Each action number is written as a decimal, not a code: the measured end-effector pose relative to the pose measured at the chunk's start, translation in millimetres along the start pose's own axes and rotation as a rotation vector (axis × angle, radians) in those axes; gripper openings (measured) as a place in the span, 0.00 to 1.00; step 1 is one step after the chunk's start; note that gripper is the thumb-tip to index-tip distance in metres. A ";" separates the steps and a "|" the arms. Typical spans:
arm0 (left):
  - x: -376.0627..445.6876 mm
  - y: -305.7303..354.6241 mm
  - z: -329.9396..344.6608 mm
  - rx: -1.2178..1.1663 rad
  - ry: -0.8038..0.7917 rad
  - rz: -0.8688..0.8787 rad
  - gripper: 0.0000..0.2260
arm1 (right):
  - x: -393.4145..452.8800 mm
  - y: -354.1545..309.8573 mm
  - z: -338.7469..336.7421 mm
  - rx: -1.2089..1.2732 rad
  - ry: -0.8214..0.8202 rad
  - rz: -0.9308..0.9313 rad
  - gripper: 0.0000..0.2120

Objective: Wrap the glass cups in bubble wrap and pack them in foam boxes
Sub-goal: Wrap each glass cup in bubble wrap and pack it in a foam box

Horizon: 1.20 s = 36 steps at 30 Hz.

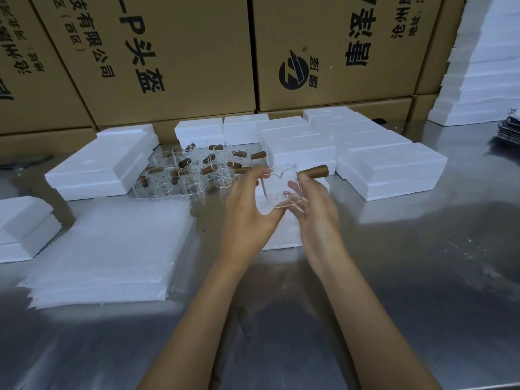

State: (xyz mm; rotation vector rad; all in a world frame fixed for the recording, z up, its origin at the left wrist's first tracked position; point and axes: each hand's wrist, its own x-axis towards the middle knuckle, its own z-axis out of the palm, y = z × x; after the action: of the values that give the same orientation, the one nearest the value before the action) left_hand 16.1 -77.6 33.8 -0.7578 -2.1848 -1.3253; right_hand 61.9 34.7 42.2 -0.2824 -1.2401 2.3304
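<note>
A clear glass cup (277, 182) with a brown wooden handle pointing right is held above the steel table between both hands. My left hand (247, 209) grips its left side, thumb under the base and fingers at the rim. My right hand (315, 209) cradles its right side with fingers under the base, just below the handle. Beneath the hands lies a white foam box (281, 235), partly hidden. A stack of bubble wrap sheets (112, 249) lies to the left. Several more glass cups (194, 170) with wooden handles stand clustered behind.
Closed white foam boxes lie at the left (98, 170), far left (22, 229), back (295, 136) and right (391, 170). A tall foam stack (484, 66) rises at the far right. Cardboard cartons (168, 66) wall off the back of the steel table (408, 277).
</note>
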 end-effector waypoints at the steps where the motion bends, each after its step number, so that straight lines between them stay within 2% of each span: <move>1: -0.1 -1.4 -0.2 0.032 -0.001 0.011 0.26 | 1.5 -2.3 -2.4 0.018 0.041 -0.033 0.09; 4: -1.3 -4.1 0.4 0.146 -0.006 0.080 0.26 | 4.4 -9.5 -14.4 0.130 0.046 -0.046 0.11; 8: -2.2 -2.2 1.6 0.250 0.031 0.166 0.26 | 6.1 -11.4 -20.5 -0.034 0.150 -0.065 0.08; 11: -2.8 -1.4 1.3 0.251 0.025 0.147 0.27 | 6.6 -11.6 -20.7 -0.044 0.097 -0.077 0.09; 14: -3.5 -1.2 1.9 0.221 -0.047 0.104 0.33 | 6.7 -10.1 -20.2 -0.058 0.080 -0.090 0.08; 17: -4.5 -1.3 4.5 0.160 -0.072 0.051 0.39 | 7.2 -8.5 -19.9 -0.038 0.058 -0.105 0.06; 22: 0.5 -6.3 2.8 0.088 0.008 -0.008 0.31 | 6.9 -6.6 -19.0 -0.005 -0.028 -0.096 0.07; 26: 0.9 -5.9 0.8 0.039 0.057 -0.010 0.30 | 4.6 -6.0 -15.9 -0.033 -0.097 -0.097 0.07; 29: 1.9 -6.9 -0.3 -0.028 0.033 -0.053 0.30 | 2.8 -7.0 -16.7 -0.128 -0.105 -0.131 0.07; 33: 3.2 -2.7 -3.2 -0.242 -0.011 -0.155 0.31 | -1.9 -6.4 -13.0 -0.360 -0.060 -0.266 0.04; 36: 4.3 0.3 -4.4 -0.322 -0.002 -0.190 0.30 | -5.5 -3.4 -8.3 -0.482 -0.052 -0.346 0.07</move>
State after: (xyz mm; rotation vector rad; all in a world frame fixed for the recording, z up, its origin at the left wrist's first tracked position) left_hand 13.6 -80.5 38.6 -0.6778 -2.1123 -1.8026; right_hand 71.0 39.5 40.1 -0.1478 -1.7170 1.7399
